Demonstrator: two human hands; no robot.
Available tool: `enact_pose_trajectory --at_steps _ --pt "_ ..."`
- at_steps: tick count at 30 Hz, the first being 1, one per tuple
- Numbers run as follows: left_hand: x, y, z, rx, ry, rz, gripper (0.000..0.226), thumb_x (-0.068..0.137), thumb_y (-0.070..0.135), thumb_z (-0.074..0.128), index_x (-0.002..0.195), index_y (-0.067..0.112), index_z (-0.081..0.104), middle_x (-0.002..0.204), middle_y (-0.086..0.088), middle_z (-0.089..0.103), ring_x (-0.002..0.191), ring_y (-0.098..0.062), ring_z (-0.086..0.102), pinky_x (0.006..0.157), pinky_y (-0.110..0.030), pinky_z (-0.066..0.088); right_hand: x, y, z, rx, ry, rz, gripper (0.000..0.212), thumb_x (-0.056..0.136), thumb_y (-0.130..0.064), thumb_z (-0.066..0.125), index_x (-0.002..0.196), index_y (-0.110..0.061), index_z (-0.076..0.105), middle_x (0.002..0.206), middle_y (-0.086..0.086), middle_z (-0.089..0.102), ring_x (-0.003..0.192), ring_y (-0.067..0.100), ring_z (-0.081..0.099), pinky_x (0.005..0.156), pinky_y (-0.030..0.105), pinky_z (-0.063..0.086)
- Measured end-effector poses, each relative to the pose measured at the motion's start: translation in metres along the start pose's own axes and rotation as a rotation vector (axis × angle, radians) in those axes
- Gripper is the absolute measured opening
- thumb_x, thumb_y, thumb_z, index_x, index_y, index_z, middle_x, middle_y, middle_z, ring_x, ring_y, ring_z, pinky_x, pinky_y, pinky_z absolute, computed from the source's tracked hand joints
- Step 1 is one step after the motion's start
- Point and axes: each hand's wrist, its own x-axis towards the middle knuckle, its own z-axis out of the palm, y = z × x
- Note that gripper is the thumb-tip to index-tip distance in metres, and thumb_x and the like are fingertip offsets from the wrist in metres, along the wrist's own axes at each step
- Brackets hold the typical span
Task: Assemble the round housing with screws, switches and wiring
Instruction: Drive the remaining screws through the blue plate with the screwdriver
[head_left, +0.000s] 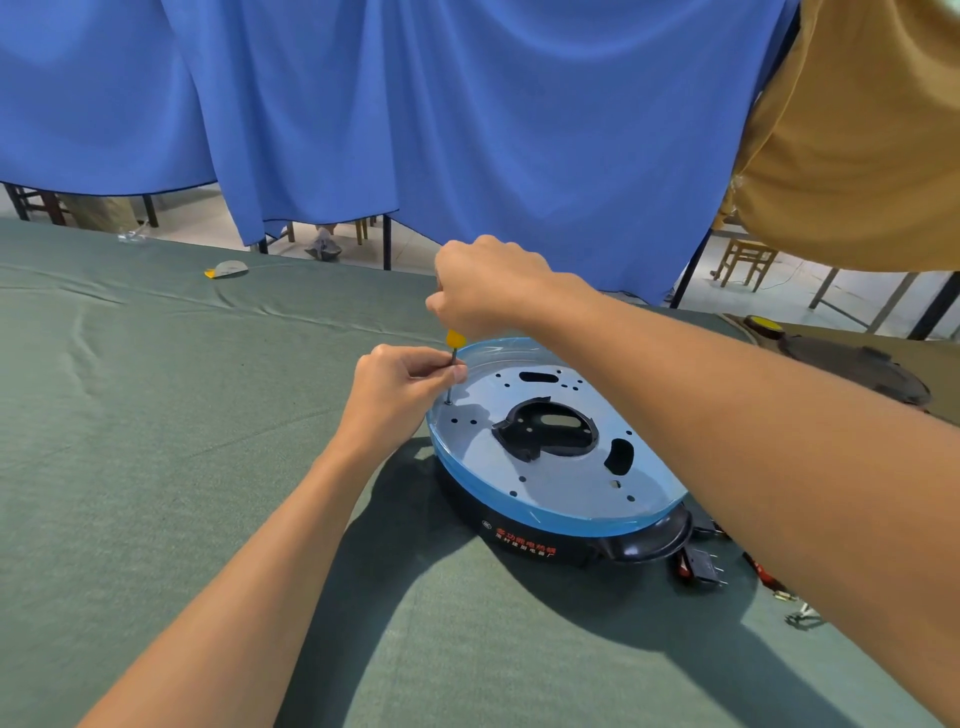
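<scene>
Grey sheet metal (561, 483) is capping the round housing (524, 543), which is sitting on the green-covered bench (156, 426) with its black wall and blue film edge facing the person. The step in hand, as I am reading it, is driving a screw into a hole at the housing's far-left edge. Whether a screw is already seated under the tip is too small to tell.

The right hand (488, 286) is curling tightly round the top of the yellow-handled screwdriver (455, 340), directly above that hole. The left hand (400, 389) is pinching the thin shaft between thumb and fingertips just above the plate, guiding the tip.

Doing this well is mostly about keeping the shaft upright over the hole. The shaft is looking close to vertical now, and the left pinch should be staying loose enough to let it spin while stopping it from wandering. The right hand should be pressing straight down while turning, so the tip is not skating across the plate or chewing the screw head. Nothing is bracing the housing itself, so hard sideways force is likely to shift it on the cloth.

A black plug (704, 566) and red wiring (761, 571) are lying just beside the housing's near-right side, under the right forearm.
</scene>
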Motion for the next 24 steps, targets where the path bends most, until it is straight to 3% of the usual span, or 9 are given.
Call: enact_pose_trajectory --at_steps 2,4,6,10,13,15,17,20,24 --pt "0.0 0.0 0.0 -0.002 -0.001 -0.001 0.009 0.084 0.015 0.075 0.091 0.013 0.079 0.075 0.01 0.073 0.068 0.002 0.063 0.062 -0.017 0.049 0.0 0.0 -0.007 -0.05 -0.073 -0.022 0.031 0.096 -0.04 0.048 0.078 -0.016 0.043 0.075 0.001 0.045 0.06 0.015 0.043 0.053 0.029 0.03" --pt "0.001 0.0 0.0 0.007 -0.001 -0.003 0.009 0.084 0.015 0.075 0.091 0.013 0.079 0.076 0.007 0.074 0.069 -0.003 0.063 0.063 -0.022 0.049 0.0 -0.002 -0.011 -0.054 -0.151 -0.08 0.017 0.096 -0.03 0.047 0.099 -0.014 0.049 0.084 0.002 0.049 0.062 0.014 0.045 0.05 0.028 0.031" --pt "0.001 0.001 0.0 0.004 0.0 -0.006 0.01 0.084 0.015 0.075 0.092 0.013 0.079 0.077 0.008 0.074 0.069 0.001 0.063 0.064 -0.019 0.05 -0.001 -0.003 -0.01 -0.004 -0.13 -0.115 0.021 0.092 -0.018 0.047 0.113 -0.015 0.047 0.091 0.003 0.045 0.068 0.015 0.044 0.052 0.031 0.032" --pt "0.0 0.002 0.0 0.011 -0.002 -0.009 0.012 0.084 0.016 0.075 0.094 0.011 0.079 0.08 0.006 0.075 0.07 0.004 0.064 0.066 -0.016 0.051 -0.003 -0.001 0.001 -0.035 0.041 -0.042 0.011 0.095 -0.028 0.049 0.096 -0.019 0.042 0.078 -0.001 0.033 0.079 0.026 0.044 0.066 0.037 0.032" --pt "0.0 0.003 0.0 0.018 0.0 -0.008 0.013 0.083 0.015 0.075 0.095 0.01 0.078 0.082 0.004 0.075 0.071 0.005 0.064 0.068 -0.015 0.052 -0.002 0.002 -0.003 -0.024 -0.073 -0.032 0.022 0.097 -0.037 0.046 0.099 -0.017 0.035 0.078 -0.001 0.036 0.076 0.025 0.043 0.063 0.035 0.033" --pt "0.0 0.003 0.0 0.02 0.005 -0.008 0.012 0.083 0.015 0.075 0.094 0.011 0.079 0.079 0.007 0.074 0.068 0.007 0.063 0.064 -0.013 0.05 0.0 0.003 -0.009 -0.01 -0.17 -0.083 0.022 0.094 -0.026 0.046 0.108 -0.013 0.036 0.085 0.002 0.044 0.071 0.018 0.045 0.054 0.032 0.031" --pt "0.0 0.003 0.0 0.024 0.005 -0.014 0.01 0.084 0.016 0.074 0.093 0.012 0.079 0.077 0.007 0.074 0.069 0.001 0.064 0.063 -0.018 0.051 0.001 0.003 -0.01 -0.002 -0.142 -0.137 0.025 0.09 -0.015 0.048 0.114 -0.011 0.045 0.09 0.005 0.048 0.071 0.018 0.047 0.053 0.031 0.033" --pt "0.0 0.004 0.0 0.013 0.004 -0.017 0.008 0.084 0.015 0.074 0.091 0.014 0.079 0.076 0.009 0.074 0.074 -0.005 0.067 0.067 -0.022 0.053 0.001 0.001 0.0 -0.028 0.059 -0.154 0.01 0.092 -0.022 0.054 0.096 -0.015 0.049 0.084 0.003 0.042 0.067 0.02 0.043 0.057 0.034 0.035" --pt "-0.001 0.005 -0.001 -0.003 0.006 -0.008 0.011 0.082 0.013 0.076 0.093 0.012 0.079 0.076 0.014 0.071 0.07 0.009 0.065 0.067 -0.012 0.051 0.004 0.004 0.007 -0.119 0.108 -0.055 0.032 0.099 -0.04 0.047 0.081 -0.016 0.034 0.07 0.0 0.028 0.072 0.028 0.039 0.065 0.038 0.03"
